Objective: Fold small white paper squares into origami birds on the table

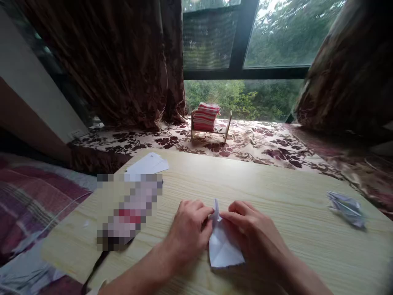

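A partly folded white paper [222, 246] lies on the light wooden table [276, 192], with one pointed flap standing up at its far end. My left hand [188, 229] pinches that flap from the left, fingers closed on it. From the right, my right hand [254, 235] pinches the same upper part of the paper, fingers curled together. Both wrists rest near the table's front edge.
A folded paper figure [346, 208] lies at the table's right. A white sheet [147, 165] and a blurred-out object [129, 209] sit at the left. Beyond the table, a small wooden rack with striped cloth [206, 116] stands on a floral-covered sill under the window, with curtains either side.
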The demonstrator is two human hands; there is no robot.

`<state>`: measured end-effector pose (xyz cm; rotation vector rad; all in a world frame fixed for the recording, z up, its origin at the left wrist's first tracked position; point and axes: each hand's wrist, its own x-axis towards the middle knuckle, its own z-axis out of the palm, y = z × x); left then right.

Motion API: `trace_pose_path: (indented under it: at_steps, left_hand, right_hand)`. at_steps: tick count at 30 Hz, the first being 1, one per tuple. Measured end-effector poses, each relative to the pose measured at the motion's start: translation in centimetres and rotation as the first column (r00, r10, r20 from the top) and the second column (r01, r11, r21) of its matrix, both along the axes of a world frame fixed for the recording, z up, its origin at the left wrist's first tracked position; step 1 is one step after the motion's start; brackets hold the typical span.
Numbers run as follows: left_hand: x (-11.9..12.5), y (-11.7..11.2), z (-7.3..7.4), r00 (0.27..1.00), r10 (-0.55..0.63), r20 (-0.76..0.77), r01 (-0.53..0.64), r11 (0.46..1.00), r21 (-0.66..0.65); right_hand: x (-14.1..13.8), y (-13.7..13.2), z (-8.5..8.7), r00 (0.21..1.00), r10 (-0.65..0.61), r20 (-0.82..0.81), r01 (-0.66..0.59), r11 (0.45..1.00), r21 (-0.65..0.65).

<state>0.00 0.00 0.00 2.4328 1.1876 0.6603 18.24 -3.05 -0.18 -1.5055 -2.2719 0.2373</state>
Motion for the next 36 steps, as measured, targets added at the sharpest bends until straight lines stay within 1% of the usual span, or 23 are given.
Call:
trace_pose_path:
  at_steps: [5, 9, 14, 18, 23, 26, 32, 36]
  left_hand:
    - [-0.3, -0.4, 0.0, 0.999, -0.033, -0.011, 0.033, 0.998, 0.053]
    - [-0.2, -0.4, -0.1, 0.999, -0.038, -0.028, 0.04, 0.995, 0.092]
    - [-0.1, -0.1, -0.4, 0.998, -0.061, -0.027, 0.063, 0.994, 0.092]
    - [0.0, -0.1, -0.3, 0.997, -0.063, -0.035, 0.066, 0.993, 0.098]
    - [-0.3, -0.2, 0.0, 0.993, -0.091, -0.071, 0.099, 0.988, 0.117]
    - [-0.4, -0.1, 0.1, 0.989, -0.109, -0.096, 0.119, 0.987, 0.108]
    - [-0.2, 0.1, 0.2, 0.994, -0.074, -0.086, 0.08, 0.995, 0.06]
    - [0.0, 0.0, 0.2, 0.995, -0.045, -0.086, 0.051, 0.996, 0.073]
  right_hand:
    - [-0.3, -0.3, 0.4, 1.0, -0.006, 0.007, 0.006, 1.0, 0.011]
    - [-0.2, -0.3, 0.3, 1.0, 0.021, -0.023, -0.021, 0.999, 0.027]
    - [0.2, -0.2, 0.2, 0.999, 0.028, -0.041, -0.028, 1.0, -0.003]
    - [0.5, -0.2, 0.3, 0.997, 0.047, -0.057, -0.049, 0.998, -0.031]
    - [0.7, -0.2, 0.6, 0.997, 0.068, -0.038, -0.071, 0.995, -0.066]
    - [0.9, -0.3, 0.8, 0.997, 0.08, -0.018, -0.081, 0.995, -0.063]
    - [1.0, -0.4, 0.8, 0.996, 0.087, -0.022, -0.088, 0.994, -0.061]
    - [1.0, -0.3, 0.7, 0.995, 0.102, -0.021, -0.103, 0.993, -0.06]
